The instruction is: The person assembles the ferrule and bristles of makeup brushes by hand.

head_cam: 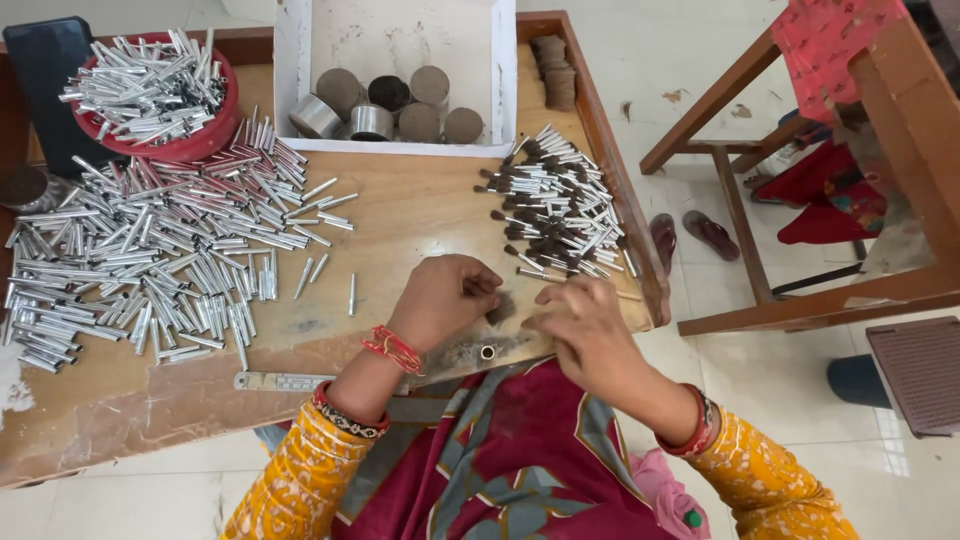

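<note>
A shallow white cardboard box [395, 75] stands open at the desk's [400, 215] far edge, holding short round metal tins [372, 122].

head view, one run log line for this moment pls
left hand pinching dark bristle tuft | right hand touching tuft | empty metal tubes left | bristled tubes right | wooden tray
</note>
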